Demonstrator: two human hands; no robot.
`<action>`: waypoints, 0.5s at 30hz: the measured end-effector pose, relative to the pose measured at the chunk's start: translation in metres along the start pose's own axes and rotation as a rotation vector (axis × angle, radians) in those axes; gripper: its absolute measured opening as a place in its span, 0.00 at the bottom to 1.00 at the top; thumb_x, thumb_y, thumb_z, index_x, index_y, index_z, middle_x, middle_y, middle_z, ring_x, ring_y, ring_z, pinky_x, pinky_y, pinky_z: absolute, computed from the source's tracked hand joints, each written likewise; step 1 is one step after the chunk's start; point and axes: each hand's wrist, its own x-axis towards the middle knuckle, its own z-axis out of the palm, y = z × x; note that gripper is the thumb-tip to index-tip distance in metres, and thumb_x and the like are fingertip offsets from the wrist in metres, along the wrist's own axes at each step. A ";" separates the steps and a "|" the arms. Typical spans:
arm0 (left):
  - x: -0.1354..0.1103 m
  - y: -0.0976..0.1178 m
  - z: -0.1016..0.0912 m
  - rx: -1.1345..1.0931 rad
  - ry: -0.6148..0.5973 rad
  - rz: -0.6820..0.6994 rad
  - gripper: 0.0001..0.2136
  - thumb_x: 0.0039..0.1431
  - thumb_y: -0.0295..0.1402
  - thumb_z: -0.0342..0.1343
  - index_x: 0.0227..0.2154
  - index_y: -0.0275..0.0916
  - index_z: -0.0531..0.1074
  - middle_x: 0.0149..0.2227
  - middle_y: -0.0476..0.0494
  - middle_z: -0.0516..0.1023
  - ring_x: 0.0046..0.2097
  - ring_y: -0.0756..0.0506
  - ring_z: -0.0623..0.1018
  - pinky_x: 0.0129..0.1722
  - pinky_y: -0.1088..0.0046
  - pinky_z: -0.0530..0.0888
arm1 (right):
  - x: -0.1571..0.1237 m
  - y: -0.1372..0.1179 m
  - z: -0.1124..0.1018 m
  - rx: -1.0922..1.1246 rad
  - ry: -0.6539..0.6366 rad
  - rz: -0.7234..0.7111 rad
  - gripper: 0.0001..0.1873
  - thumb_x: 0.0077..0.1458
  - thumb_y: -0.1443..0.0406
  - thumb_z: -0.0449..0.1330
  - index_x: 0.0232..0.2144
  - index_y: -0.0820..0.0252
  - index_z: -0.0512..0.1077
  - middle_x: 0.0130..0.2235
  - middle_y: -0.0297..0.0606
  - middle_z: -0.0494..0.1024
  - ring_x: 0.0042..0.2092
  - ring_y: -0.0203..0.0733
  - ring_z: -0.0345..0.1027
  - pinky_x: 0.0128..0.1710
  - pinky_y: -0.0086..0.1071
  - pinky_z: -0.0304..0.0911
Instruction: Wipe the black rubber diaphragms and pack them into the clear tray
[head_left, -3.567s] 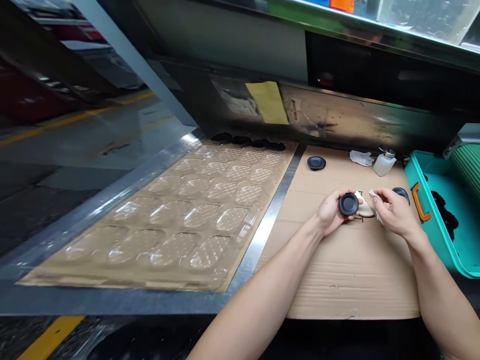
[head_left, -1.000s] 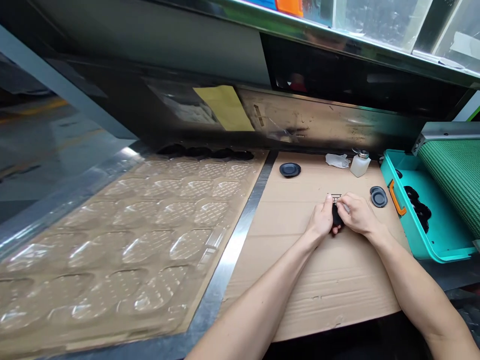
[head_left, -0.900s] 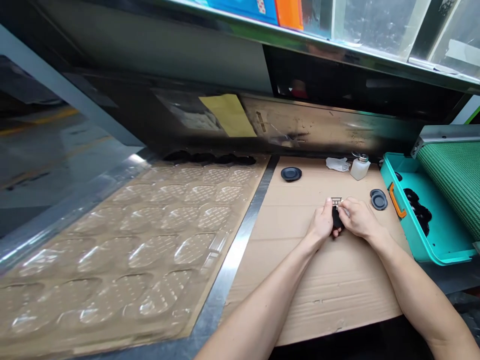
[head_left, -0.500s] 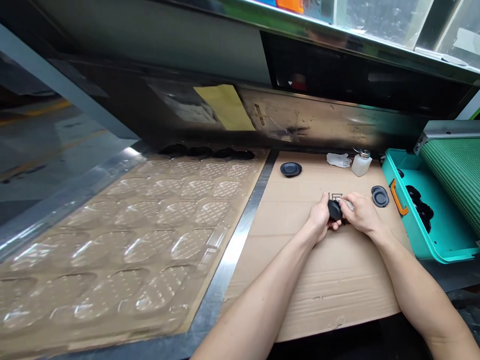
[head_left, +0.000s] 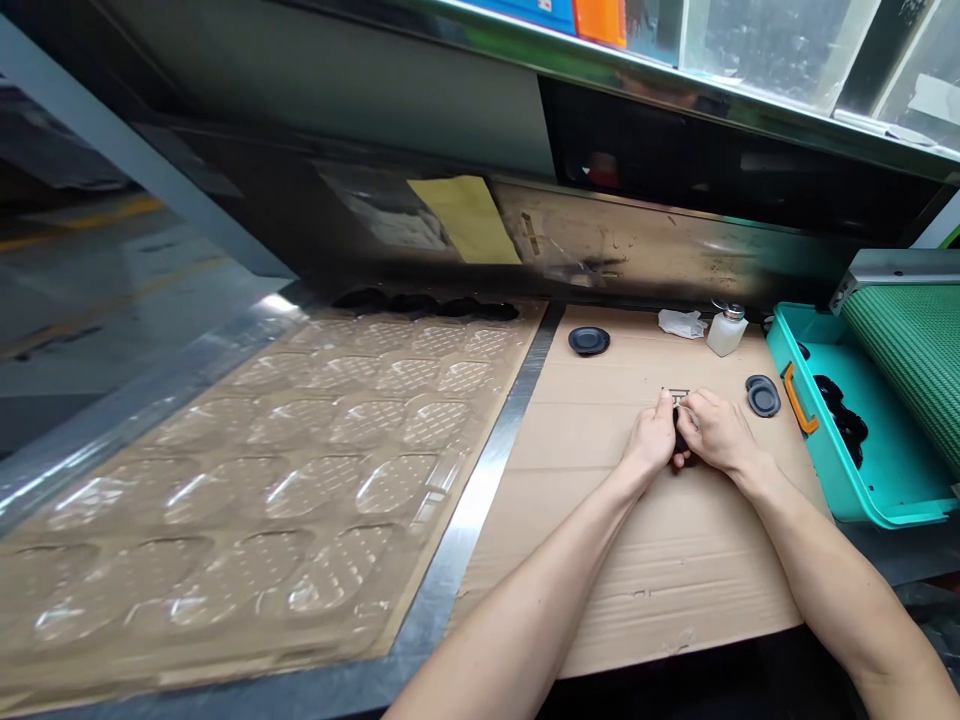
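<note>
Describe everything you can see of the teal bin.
The teal bin is open-topped and looks like plastic, with rounded corners, a raised rim and an orange handle on its left side. It stands upright at the right end of the cardboard. Black pieces lie inside, mostly clumped toward the left wall. A green belt hides part of its right side.

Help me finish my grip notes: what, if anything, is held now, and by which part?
The left hand holds a black piece by its left side; the right hand meets its upper right, exact grip hidden.
</note>
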 end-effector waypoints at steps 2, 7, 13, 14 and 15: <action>-0.002 0.001 0.000 0.014 -0.002 0.020 0.34 0.67 0.58 0.36 0.21 0.37 0.72 0.14 0.43 0.72 0.13 0.48 0.69 0.13 0.76 0.63 | -0.001 0.000 -0.002 -0.017 -0.019 0.015 0.10 0.66 0.64 0.53 0.36 0.58 0.74 0.40 0.40 0.78 0.37 0.41 0.71 0.34 0.31 0.55; -0.007 0.003 0.001 0.091 -0.015 0.075 0.34 0.67 0.58 0.36 0.21 0.36 0.72 0.14 0.43 0.72 0.13 0.48 0.70 0.13 0.75 0.64 | -0.003 0.002 -0.006 0.040 -0.004 0.012 0.11 0.66 0.64 0.53 0.36 0.57 0.75 0.39 0.39 0.78 0.38 0.40 0.70 0.35 0.30 0.56; -0.009 -0.001 0.001 0.068 0.000 0.118 0.33 0.67 0.58 0.37 0.23 0.37 0.73 0.13 0.46 0.70 0.13 0.48 0.70 0.12 0.76 0.63 | -0.005 0.003 -0.006 0.053 -0.018 0.016 0.10 0.65 0.65 0.53 0.34 0.57 0.74 0.38 0.39 0.78 0.36 0.40 0.70 0.35 0.31 0.56; -0.009 -0.001 0.001 0.071 0.008 0.120 0.33 0.67 0.57 0.37 0.23 0.37 0.73 0.13 0.46 0.70 0.14 0.48 0.70 0.13 0.75 0.64 | -0.005 0.002 -0.005 0.048 -0.013 0.022 0.11 0.65 0.64 0.53 0.34 0.57 0.74 0.38 0.39 0.78 0.36 0.40 0.70 0.35 0.31 0.56; -0.010 -0.002 0.001 0.076 0.014 0.125 0.33 0.67 0.57 0.37 0.23 0.37 0.73 0.14 0.46 0.70 0.14 0.48 0.70 0.13 0.75 0.64 | -0.005 0.001 -0.004 0.049 -0.005 0.023 0.11 0.66 0.64 0.53 0.34 0.57 0.74 0.39 0.39 0.79 0.36 0.40 0.70 0.35 0.31 0.56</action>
